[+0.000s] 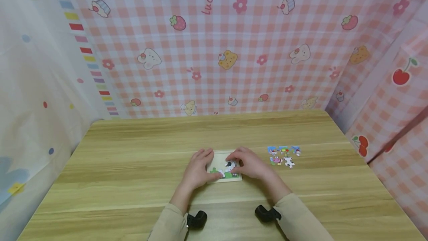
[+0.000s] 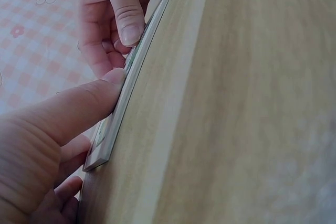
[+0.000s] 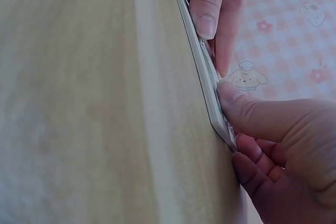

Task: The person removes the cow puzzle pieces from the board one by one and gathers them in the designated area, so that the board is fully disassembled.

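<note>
A small wooden puzzle board (image 1: 219,158), partly filled with green and black-and-white pieces, lies flat on the table between both hands. My left hand (image 1: 197,168) grips the board's left side, its thumb (image 2: 100,95) pressing on the lower pieces and its other fingers along the edge. From the right, my right hand (image 1: 252,163) bends over a black-and-white puzzle piece (image 1: 230,165), with thumb and index finger on either side of it. The right thumb (image 3: 247,106) bears down close to the board's rim in the right wrist view. Part of the picture is hidden under the fingers.
Right of the board lie several loose puzzle pieces (image 1: 276,160), most printed in colour, along with one pale piece (image 1: 289,162). The wood-grain table (image 1: 133,181) meets a pink checked cloth (image 1: 207,84) at the back. Black wrist mounts (image 1: 197,219) sit by both sleeves.
</note>
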